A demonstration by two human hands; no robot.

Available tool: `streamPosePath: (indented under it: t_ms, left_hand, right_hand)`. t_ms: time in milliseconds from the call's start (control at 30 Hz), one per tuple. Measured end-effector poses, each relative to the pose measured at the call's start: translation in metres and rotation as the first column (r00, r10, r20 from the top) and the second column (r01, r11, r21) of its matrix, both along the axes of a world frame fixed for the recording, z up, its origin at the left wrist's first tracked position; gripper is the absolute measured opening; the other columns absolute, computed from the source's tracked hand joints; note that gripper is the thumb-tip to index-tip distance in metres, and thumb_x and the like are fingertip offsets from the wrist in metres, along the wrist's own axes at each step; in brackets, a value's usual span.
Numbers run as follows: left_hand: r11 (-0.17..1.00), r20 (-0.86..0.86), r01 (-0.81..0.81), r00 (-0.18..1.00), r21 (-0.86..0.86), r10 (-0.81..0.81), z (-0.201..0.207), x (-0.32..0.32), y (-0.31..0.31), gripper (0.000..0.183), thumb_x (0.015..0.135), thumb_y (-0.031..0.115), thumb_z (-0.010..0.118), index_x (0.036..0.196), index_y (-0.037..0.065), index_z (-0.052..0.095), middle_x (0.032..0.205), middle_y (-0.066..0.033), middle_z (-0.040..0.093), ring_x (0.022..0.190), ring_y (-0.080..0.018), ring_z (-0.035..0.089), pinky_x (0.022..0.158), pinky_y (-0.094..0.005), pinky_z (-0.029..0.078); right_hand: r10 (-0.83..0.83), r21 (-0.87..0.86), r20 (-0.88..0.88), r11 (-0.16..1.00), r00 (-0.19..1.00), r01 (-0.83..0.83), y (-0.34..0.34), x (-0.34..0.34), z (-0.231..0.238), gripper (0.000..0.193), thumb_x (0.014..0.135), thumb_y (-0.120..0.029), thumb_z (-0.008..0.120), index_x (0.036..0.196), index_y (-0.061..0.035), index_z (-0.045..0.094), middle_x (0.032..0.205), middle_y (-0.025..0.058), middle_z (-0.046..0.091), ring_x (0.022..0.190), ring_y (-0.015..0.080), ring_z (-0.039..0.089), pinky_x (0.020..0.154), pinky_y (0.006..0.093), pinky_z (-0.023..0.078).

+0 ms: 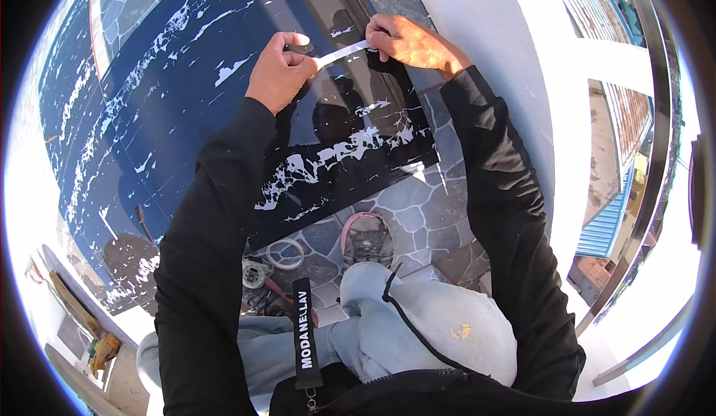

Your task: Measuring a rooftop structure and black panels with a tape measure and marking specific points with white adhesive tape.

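Against a dark blue door with flaking white patches, far from the person's body, both hands work a strip of white tape. The left hand is curled into a loose fist, its thumb and forefinger pinched on the left end of the tape. The right hand lies flatter, its fingers narrow and pressed together over the right end, which sits at the door's dark vertical frame. Between the 2 hands the tape runs taut and slightly tilted, the right end farther up than the left. Both forearms wear black sleeves that come in from the near edge.

Under the hands, the lower part of the door shows a darker panel with more peeled paint and the shadow of the hands. Near the foot of the door, the floor is paved with grey irregular stone tiles. On it, a shoe with a pink rim points toward the door, and the person's knee in pale blue jeans bends above it. Left of the shoe lies a roll of white tape, flat on the tiles, with a small round object and some tangled items just beside it that are too unclear to name. A black strap with white lettering hangs at the near edge. To the right rises a white wall in bright sun, and a metal railing curves along the far right.
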State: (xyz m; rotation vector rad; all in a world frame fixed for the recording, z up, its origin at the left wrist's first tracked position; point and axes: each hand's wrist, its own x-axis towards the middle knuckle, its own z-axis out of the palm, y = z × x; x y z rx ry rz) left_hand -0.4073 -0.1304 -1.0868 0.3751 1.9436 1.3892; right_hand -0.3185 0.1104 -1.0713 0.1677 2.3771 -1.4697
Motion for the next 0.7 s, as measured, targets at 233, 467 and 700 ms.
streamPosePath:
  t_ms: [233,467,700]
  left_hand:
    - [0.971,-0.25,-0.063,0.968,-0.229,0.004,-0.016,-0.031,0.013,0.043,0.072,0.024,0.075,0.106,0.003,0.056,0.085,-0.0072,0.071,0.084,-0.0219,0.068,0.079,-0.0317,0.051]
    - [0.936,-0.345,-0.135,0.939,-0.326,0.016,-0.006,-0.026,0.025,0.047,0.069,0.025,0.079,0.102,0.0,0.057,0.081,-0.0068,0.069,0.077,-0.0154,0.066,0.072,-0.0287,0.05]
    - [0.892,-0.352,-0.2,0.935,-0.405,0.05,0.003,-0.023,0.032,0.04,0.066,0.025,0.081,0.095,0.005,0.061,0.093,-0.0132,0.067,0.087,-0.0277,0.067,0.08,-0.0342,0.051]
  right_hand:
    - [0.422,0.569,-0.401,0.81,0.813,-0.14,0.015,-0.038,-0.03,0.015,0.09,-0.017,0.051,0.09,-0.002,0.054,0.08,0.0187,0.062,0.079,0.0382,0.061,0.07,0.0434,0.048]
    - [0.171,0.118,-0.357,0.984,0.918,-0.137,0.019,-0.048,-0.047,0.012,0.088,-0.013,0.052,0.089,-0.0011,0.055,0.08,0.0191,0.061,0.078,0.0383,0.061,0.069,0.0423,0.049]
    - [0.606,0.867,-0.286,0.494,0.742,-0.069,0.021,-0.052,-0.06,0.007,0.086,-0.007,0.056,0.087,-0.0004,0.055,0.08,0.0166,0.059,0.076,0.0351,0.061,0.067,0.0377,0.051]
